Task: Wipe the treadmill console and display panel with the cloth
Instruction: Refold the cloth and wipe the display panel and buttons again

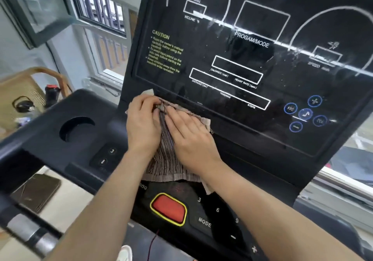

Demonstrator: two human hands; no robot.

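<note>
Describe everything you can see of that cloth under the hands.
The cloth is a brown-grey striped fabric with pale frayed edges, bunched into folds. It lies on the black console below the display panel, its lower edge above the red button. The left hand pinches its top fold; the right hand presses flat on it.

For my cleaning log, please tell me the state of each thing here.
cloth: crumpled, on the console under both hands
left hand: fingers curled, gripping the cloth
right hand: flat on the cloth
display panel: unlit, streaked
red button: uncovered
</note>
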